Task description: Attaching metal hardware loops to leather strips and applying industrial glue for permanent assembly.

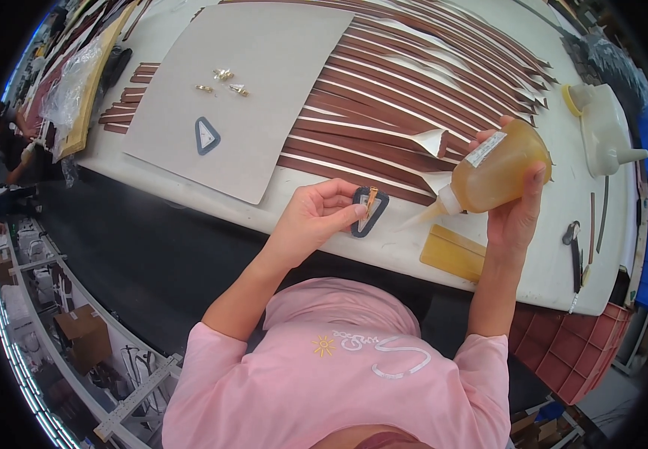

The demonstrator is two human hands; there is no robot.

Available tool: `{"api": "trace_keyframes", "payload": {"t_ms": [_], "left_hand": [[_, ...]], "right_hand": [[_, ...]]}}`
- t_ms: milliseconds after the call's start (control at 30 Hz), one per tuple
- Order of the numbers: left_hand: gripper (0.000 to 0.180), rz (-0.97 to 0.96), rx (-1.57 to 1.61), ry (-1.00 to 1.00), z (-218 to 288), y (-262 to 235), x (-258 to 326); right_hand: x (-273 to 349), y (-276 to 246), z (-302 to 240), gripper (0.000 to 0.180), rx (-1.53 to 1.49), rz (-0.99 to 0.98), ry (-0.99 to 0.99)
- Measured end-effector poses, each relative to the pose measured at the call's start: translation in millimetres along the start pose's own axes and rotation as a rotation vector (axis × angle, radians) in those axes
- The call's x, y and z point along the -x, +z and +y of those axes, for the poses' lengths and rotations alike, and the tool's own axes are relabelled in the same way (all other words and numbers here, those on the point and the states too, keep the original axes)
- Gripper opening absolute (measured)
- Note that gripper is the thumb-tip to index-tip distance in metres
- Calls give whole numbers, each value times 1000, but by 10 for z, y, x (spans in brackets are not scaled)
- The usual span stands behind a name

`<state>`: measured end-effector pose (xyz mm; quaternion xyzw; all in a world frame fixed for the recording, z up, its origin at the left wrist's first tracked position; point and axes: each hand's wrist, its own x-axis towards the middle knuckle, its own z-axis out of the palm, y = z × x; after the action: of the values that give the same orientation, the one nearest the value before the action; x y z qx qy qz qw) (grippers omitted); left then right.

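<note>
Between the fingers of my left hand (313, 221) is a dark triangular badge (371, 217) with a pale centre and a gold-coloured clip on it. My right hand (517, 213) grips a squeeze bottle (497, 173) of amber liquid, tilted so its long nozzle points down and left. The nozzle tip is to the right of the badge, apart from it. A second triangular badge (207, 136) lies on the grey board (264, 45), below several small shiny metal pieces (224, 75).
Rows of brown strips (384, 97) with white edges cover the far table. A yellow flat piece (452, 253) lies by the front edge. At right are a white bottle (607, 131), a black-handled tool (575, 258) and a red crate (571, 348) below. Another person stands far left.
</note>
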<state>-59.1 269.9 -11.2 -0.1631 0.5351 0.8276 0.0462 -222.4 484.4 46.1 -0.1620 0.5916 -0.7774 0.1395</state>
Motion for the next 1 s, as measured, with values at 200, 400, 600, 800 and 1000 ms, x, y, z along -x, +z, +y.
{"api": "trace_keyframes", "payload": {"t_ms": [200, 400, 600, 800, 1000], "left_hand": [[19, -51, 7, -52, 75, -3, 22], [19, -126, -33, -130, 87, -37, 11], [19, -124, -82, -147, 68, -13, -16], [19, -113, -126, -150, 80, 3, -21], [21, -129, -140, -174, 69, -18, -24]], "right_hand": [[-23, -144, 18, 93, 5, 102, -117], [40, -215, -54, 84, 167, -21, -83], [34, -196, -7, 78, 49, -7, -82], [43, -204, 75, 76, 107, 32, -77], [70, -149, 113, 75, 144, 40, -49]]}}
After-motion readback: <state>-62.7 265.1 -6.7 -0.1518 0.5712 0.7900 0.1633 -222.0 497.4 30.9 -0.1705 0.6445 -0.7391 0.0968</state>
